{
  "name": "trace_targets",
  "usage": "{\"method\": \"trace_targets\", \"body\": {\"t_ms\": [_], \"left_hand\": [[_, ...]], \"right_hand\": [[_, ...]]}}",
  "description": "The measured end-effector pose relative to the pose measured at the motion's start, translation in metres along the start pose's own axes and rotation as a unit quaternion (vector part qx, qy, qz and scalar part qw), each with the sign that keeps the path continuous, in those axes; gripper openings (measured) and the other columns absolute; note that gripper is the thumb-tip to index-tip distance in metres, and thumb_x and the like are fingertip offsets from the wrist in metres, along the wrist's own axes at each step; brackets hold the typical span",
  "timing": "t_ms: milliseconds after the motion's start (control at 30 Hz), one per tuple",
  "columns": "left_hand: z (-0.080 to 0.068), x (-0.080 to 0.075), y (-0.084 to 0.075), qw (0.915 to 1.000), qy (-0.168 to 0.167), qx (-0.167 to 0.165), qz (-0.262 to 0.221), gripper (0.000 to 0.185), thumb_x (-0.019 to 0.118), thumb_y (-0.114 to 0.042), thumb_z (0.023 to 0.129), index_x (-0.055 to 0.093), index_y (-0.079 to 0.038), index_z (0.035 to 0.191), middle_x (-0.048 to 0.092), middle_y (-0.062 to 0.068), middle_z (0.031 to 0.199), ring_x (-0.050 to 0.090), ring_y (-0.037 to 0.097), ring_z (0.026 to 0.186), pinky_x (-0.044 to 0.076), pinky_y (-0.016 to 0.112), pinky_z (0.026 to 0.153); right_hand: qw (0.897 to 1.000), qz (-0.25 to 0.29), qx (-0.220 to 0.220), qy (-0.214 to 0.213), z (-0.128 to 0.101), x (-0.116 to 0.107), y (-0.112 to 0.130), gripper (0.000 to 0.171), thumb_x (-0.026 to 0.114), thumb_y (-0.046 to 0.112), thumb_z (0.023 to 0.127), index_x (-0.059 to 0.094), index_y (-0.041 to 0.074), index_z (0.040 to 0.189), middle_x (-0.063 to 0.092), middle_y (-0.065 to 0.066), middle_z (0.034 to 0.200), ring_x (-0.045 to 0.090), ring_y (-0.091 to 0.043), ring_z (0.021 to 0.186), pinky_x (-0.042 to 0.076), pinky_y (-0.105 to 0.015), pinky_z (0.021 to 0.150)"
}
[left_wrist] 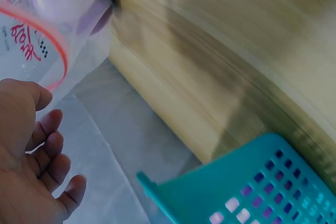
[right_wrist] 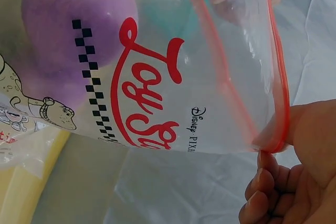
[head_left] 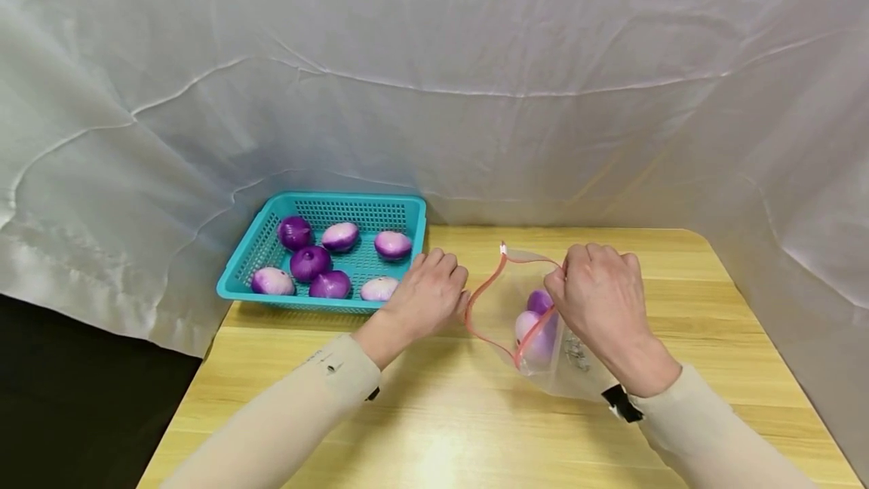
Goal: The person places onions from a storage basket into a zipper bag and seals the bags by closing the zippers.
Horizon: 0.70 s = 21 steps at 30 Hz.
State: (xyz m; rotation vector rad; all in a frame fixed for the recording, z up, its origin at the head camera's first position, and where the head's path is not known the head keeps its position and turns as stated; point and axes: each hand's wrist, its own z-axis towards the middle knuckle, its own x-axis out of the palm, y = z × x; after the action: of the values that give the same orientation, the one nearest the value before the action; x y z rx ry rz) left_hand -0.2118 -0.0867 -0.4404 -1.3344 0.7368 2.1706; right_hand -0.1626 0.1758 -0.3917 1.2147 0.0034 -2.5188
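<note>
- Sitting at the far left corner of the wooden table (head_left: pixel 434 429), a teal basket (head_left: pixel 261 247) holds seven purple and pale onions (head_left: pixel 310 262).
- Right of the basket, the left hand (head_left: pixel 428 296) lies knuckles up with fingers loosely curled; its fingertips reach the left edge of the bag's red zip, and I cannot tell whether they grip it.
- Further right of the basket, a clear printed zip bag (head_left: pixel 543 323) stands open-mouthed, two onions inside.
- Right hand (head_left: pixel 600 300) pinches the bag's right rim between thumb and fingers.
</note>
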Motion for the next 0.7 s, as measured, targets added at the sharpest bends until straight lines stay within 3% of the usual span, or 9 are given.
{"method": "trace_targets", "body": {"t_ms": [233, 467, 700], "left_hand": [[-0.013, -0.002, 0.019, 0.9999, -0.005, -0.014, -0.004, 0.015, 0.062, -0.021, 0.097, 0.06, -0.01, 0.086, 0.054, 0.005, 0.086, 0.05, 0.027, 0.086, 0.038, 0.035, 0.069], [-0.022, -0.002, 0.035, 0.9994, 0.011, -0.033, 0.001, 0.013, 0.064, -0.02, 0.096, 0.061, -0.009, 0.089, 0.057, 0.006, 0.09, 0.052, 0.029, 0.091, 0.046, 0.04, 0.076], [-0.03, -0.004, 0.053, 0.9988, 0.007, -0.049, 0.0, 0.015, 0.066, -0.02, 0.095, 0.061, -0.007, 0.089, 0.06, 0.009, 0.094, 0.053, 0.032, 0.093, 0.048, 0.045, 0.076]], "right_hand": [[1.0, -0.006, -0.006, 0.015, -0.003, 0.008, 0.0, 0.022, 0.056, 0.013, 0.085, 0.046, 0.011, 0.065, 0.044, -0.005, 0.061, 0.047, -0.032, 0.057, 0.034, -0.046, 0.061], [0.992, -0.044, -0.097, -0.062, -0.007, 0.023, 0.001, 0.026, 0.038, 0.016, 0.092, 0.035, 0.009, 0.068, 0.028, -0.003, 0.064, 0.039, -0.033, 0.058, 0.039, -0.05, 0.06], [0.989, -0.055, -0.114, -0.078, -0.011, 0.035, -0.001, 0.027, 0.039, 0.016, 0.094, 0.031, 0.01, 0.069, 0.023, -0.002, 0.066, 0.03, -0.027, 0.059, 0.038, -0.047, 0.059]]}}
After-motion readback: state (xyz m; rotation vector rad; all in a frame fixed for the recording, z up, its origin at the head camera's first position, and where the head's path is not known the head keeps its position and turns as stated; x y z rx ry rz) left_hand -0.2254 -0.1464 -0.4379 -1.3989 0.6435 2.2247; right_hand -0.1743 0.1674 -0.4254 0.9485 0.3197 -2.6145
